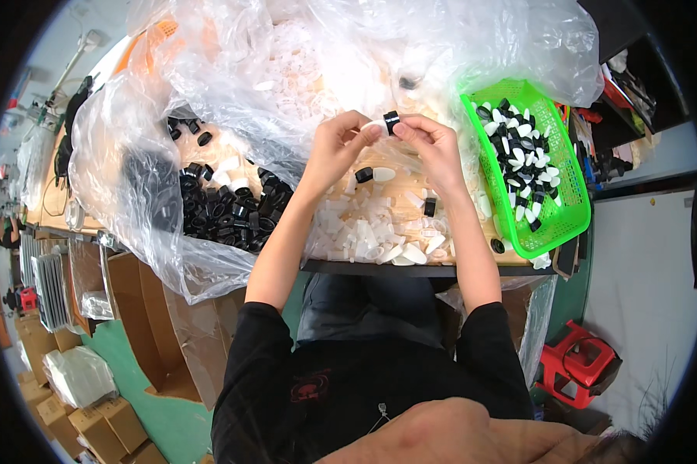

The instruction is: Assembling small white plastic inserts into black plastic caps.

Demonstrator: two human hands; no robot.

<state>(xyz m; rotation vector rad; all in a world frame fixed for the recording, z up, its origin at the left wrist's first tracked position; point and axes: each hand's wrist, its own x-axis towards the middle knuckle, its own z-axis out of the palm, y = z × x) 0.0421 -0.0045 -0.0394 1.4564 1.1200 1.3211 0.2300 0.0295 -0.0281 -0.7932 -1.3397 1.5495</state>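
Note:
Over the middle of the table my two hands meet, fingers pinched. My left hand (342, 145) is closed on a small white plastic piece (375, 124), mostly hidden by the fingertips. My right hand (432, 145) grips a short black plastic ring (391, 119) that touches the white piece's end. On the wood below lie a joined black-and-white piece (373, 175) and a loose black ring (430, 206). Nearer me spreads a pile of white and translucent pieces (364, 232). To the left is a heap of black rings (228, 213).
A green plastic basket (569, 209) at the right holds many black-and-white pieces. Crumpled clear plastic sheeting (194, 85) covers the back and left of the table. Cardboard boxes (136, 309) stand below left; a red stool (569, 363) is on the floor at right.

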